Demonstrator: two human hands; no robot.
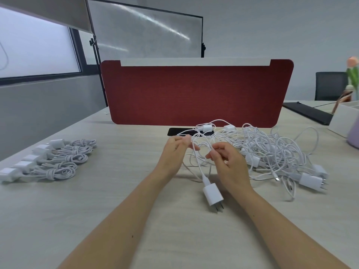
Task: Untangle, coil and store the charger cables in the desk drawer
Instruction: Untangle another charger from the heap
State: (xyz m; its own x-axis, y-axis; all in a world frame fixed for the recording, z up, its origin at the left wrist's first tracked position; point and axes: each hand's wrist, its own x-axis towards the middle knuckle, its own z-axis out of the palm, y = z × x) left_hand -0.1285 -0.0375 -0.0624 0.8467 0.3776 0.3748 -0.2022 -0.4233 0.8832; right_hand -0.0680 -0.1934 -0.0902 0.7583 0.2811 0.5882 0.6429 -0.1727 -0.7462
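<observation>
A tangle of white charger cables (272, 152) with several plug adapters lies on the desk at the right. One white cable (196, 160) runs between my hands and ends in a white plug adapter (212, 194) that hangs just above the desk between my forearms. My left hand (175, 152) pinches this cable near its upper loop. My right hand (228, 160) pinches the same cable a little lower to the right. Several coiled cables (58, 162) with their adapters lie in a row at the left of the desk. No drawer is in view.
A red desk divider (194, 94) stands across the back of the desk, with a black phone (174, 131) lying flat before it. A white box (343, 121), a lilac container (353, 134) and a black keyboard (308, 112) sit at the far right.
</observation>
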